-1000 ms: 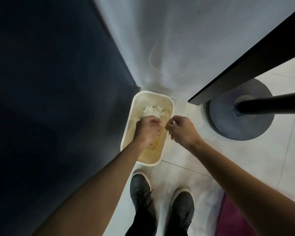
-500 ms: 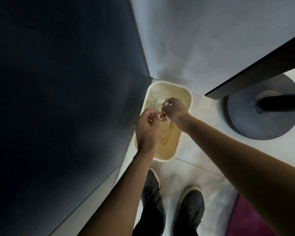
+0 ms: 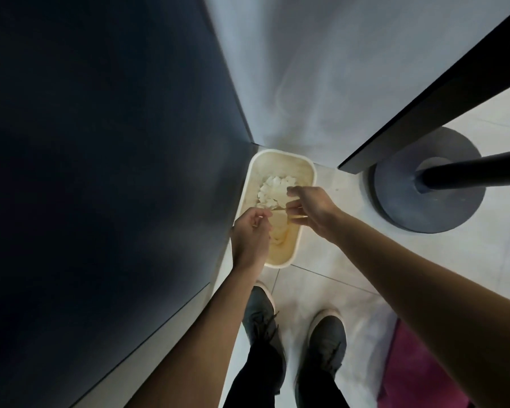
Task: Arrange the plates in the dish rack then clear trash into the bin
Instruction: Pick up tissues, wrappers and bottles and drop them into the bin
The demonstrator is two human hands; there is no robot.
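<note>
L hand (image 3: 250,235) & R hand (image 3: 310,209) are held close together right over the cream rectangular plastic bin (image 3: 280,152), prob. so whatever drops lands inside, not on the floor; L fingers curled, pinching one of the thin tan sticks (image 3: 298,216); R fingers curled round the other bit; what the sticks are exactly is too small to tell; in the bin's far end lie white crumpled paper scraps (image 3: 273,188). Bin sits on pale tiled floor (image 3: 336,278), tucked in the corner btw dark navy panel (image 3: 100,142) & white wall (image 3: 336,69), likely to keep it out of the walkway; black round stand base w/ pole (image 3: 424,195) near, to the R; magenta mat (image 3: 418,366) beside dark shoes (image 3: 261,316).
</note>
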